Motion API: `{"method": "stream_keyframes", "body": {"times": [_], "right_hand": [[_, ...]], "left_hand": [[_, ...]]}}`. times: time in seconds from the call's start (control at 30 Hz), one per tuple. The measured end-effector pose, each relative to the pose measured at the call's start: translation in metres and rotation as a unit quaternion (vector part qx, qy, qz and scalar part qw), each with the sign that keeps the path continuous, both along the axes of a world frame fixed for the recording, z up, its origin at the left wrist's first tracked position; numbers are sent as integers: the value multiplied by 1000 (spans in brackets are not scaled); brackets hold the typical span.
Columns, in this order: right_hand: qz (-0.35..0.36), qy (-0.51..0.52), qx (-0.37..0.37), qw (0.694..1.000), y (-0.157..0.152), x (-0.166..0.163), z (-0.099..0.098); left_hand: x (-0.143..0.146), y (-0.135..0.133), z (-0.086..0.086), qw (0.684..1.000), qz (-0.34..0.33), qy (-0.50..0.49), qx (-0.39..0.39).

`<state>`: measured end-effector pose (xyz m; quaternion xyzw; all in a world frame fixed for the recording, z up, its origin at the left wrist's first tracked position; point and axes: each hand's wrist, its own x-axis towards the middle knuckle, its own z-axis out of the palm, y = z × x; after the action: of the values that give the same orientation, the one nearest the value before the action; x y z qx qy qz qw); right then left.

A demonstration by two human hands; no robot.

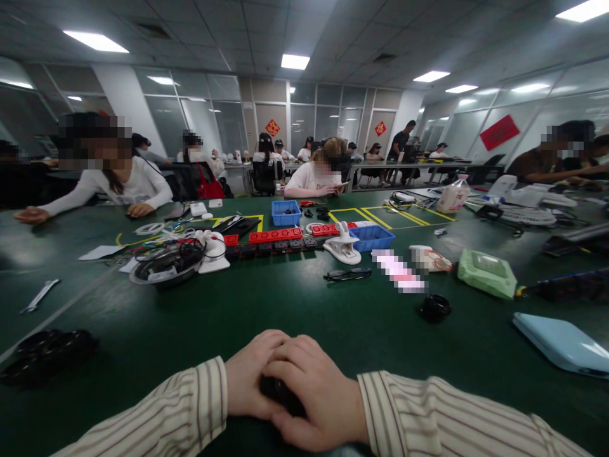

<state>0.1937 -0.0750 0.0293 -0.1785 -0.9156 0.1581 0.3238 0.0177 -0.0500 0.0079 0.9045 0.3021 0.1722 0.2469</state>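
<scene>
Close to the front of the green table [190, 324], both of my hands are wrapped round a black, smooth-looking object [284, 395]. Most of it is covered, so its kind cannot be made out. My left hand [247, 377] cups it from the left. Over its top and right side curl the fingers of my right hand [321, 397], which overlap the left fingers. Striped cream sleeves reach both wrists. A black coil [434, 308] lies beyond my right hand, and black eyeglasses [347, 275] lie farther forward.
Red-and-black power strips [276, 236], a metal bowl [166, 270] with cables, a white clip base [343, 246] and blue bins [285, 214] stand ahead. Black coils [47, 355] and a wrench [40, 296] lie left; a green wipes pack [486, 273] and light-blue case [564, 343] right. People sit across.
</scene>
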Motion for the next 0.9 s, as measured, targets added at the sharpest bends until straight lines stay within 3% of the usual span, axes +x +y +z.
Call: {"method": "stream_keyframes", "body": {"times": [0.3, 0.43, 0.73, 0.9], "right_hand": [[-116, -65, -42, 990, 3, -1, -3], [-93, -67, -32, 993, 2, 0, -2], [49, 22, 7, 999, 1, -1, -1], [23, 19, -7, 1000, 2, 0, -1]], "left_hand": [[5, -9, -1, 995, 77, 39, 44], [4, -7, 1, 998, 59, 29, 26], [1, -2, 6, 999, 16, 41, 14], [3, -7, 0, 997, 42, 37, 55]]}}
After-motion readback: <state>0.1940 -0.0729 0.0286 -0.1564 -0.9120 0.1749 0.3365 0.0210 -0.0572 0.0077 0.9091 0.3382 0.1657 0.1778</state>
